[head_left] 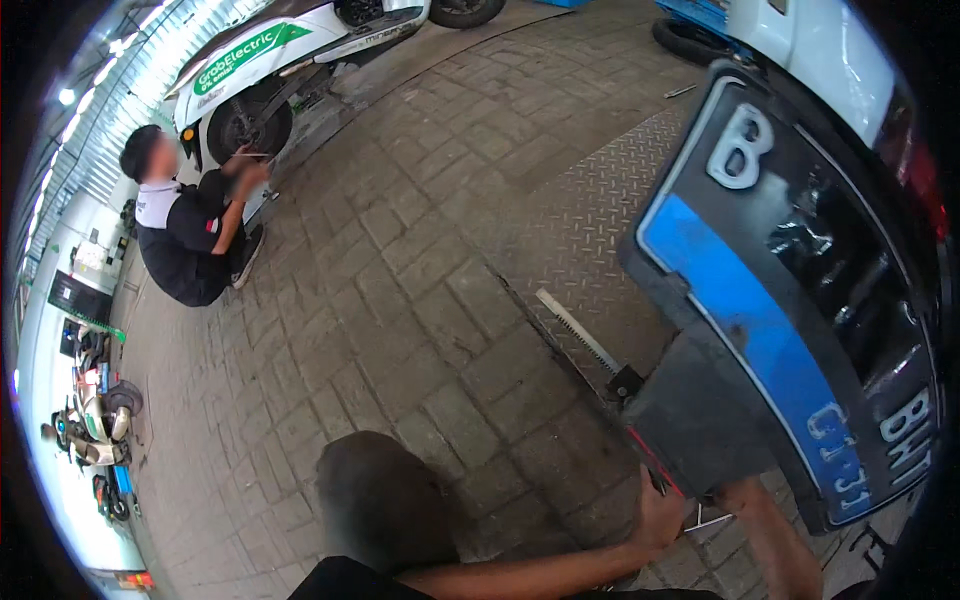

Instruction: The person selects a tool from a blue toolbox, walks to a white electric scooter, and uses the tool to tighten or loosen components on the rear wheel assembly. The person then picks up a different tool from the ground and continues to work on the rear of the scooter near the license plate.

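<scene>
Both hands work under the rear of a scooter on a paved floor.

The black-and-blue rear number plate (pixel 800 320) fills the right; below it hangs a black rubber mudflap (pixel 700 410). The left hand (pixel 660 515) grips the flap's lower edge beside a thin metal rod (pixel 710 522); the right hand (pixel 745 490) is hidden, its grip untellable.

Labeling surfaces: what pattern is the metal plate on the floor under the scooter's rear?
Raised diamond tread on the grey metal plate, set among paving bricks; clearest in the head view.

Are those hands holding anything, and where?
The left hand grips the bottom edge of the black mudflap. The right hand is mostly hidden behind it; its hold cannot be told.
</scene>
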`<control>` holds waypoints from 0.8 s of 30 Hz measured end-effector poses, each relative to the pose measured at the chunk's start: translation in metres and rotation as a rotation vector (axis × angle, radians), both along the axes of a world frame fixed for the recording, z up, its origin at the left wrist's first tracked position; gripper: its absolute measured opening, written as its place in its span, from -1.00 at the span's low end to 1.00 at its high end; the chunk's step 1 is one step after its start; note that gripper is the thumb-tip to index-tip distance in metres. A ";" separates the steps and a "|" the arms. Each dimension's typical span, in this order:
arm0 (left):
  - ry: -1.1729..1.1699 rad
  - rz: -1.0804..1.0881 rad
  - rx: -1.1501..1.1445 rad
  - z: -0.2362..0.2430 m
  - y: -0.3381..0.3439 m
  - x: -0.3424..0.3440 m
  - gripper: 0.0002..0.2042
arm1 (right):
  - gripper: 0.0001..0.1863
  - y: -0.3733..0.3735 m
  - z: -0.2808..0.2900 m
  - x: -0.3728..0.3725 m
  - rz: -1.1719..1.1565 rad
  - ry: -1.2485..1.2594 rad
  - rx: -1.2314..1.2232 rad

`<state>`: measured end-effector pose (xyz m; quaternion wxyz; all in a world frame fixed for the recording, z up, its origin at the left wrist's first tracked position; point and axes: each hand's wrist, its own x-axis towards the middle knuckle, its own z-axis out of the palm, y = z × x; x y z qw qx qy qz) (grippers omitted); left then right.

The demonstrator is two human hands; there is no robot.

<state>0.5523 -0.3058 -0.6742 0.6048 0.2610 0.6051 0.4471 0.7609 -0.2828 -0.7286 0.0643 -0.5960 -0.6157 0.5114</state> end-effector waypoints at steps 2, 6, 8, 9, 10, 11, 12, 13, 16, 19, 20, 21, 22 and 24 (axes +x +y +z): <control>0.216 -0.121 0.141 -0.052 -0.024 0.006 -0.55 | -0.61 0.002 0.015 -0.008 -0.032 -0.012 0.027; -0.541 -0.058 -0.356 -0.064 -0.021 -0.042 -0.72 | -0.61 0.002 0.017 -0.039 -0.101 0.019 0.058; -0.500 -0.008 -0.510 -0.025 -0.004 -0.068 -0.74 | -0.60 0.005 0.024 -0.059 -0.137 0.052 0.097; -0.376 -0.032 -0.527 -0.008 0.000 -0.070 -0.73 | -0.60 0.001 0.037 -0.060 -0.174 0.028 0.123; -0.326 -0.184 -0.499 -0.006 0.006 -0.076 -0.75 | -0.60 0.000 0.051 -0.061 -0.217 0.005 0.146; -0.231 -0.315 -0.491 -0.015 0.007 -0.097 -0.77 | -0.60 -0.002 0.050 -0.071 -0.239 0.016 0.161; -0.118 -0.424 -0.489 -0.020 0.011 -0.126 -0.79 | -0.60 0.004 0.043 -0.090 -0.243 0.053 0.173; -0.096 -0.594 -0.509 -0.010 0.022 -0.122 -0.79 | -0.60 -0.003 0.079 -0.077 -0.284 -0.062 0.220; 0.201 -0.610 -0.501 0.029 0.055 -0.184 -0.76 | -0.54 0.004 0.091 -0.107 -0.184 -0.271 0.539; 0.444 -0.765 -0.357 0.054 0.075 -0.195 -0.71 | -0.54 0.001 0.093 -0.106 -0.172 -0.455 0.591; 0.452 -0.823 -0.360 0.058 0.081 -0.199 -0.67 | -0.54 0.003 0.093 -0.107 -0.181 -0.445 0.623; 0.451 -0.866 -0.365 0.059 0.082 -0.201 -0.63 | -0.53 0.000 0.095 -0.104 -0.170 -0.437 0.659; 0.641 -0.938 -0.246 0.058 0.087 -0.208 -0.62 | -0.52 -0.004 0.100 -0.102 -0.169 -0.443 0.626; 1.014 -1.036 0.030 0.060 0.102 -0.216 -0.61 | -0.52 -0.011 0.106 -0.101 -0.207 -0.444 0.654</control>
